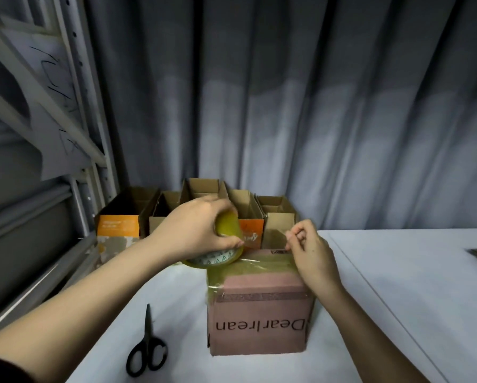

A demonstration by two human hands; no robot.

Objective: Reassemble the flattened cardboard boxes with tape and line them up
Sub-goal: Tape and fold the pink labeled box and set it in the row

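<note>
Dusty pink box up front, dark lettering across its face, yellowish clear tape over the top. The tape roll glows yellow-green. Black scissors on the white bench. Behind, brown boxes, two fronted orange. Grey curtain.

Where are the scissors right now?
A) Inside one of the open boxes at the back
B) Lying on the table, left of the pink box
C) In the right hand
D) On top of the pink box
B: the scissors lie untouched on the table, left of the pink box.
</note>
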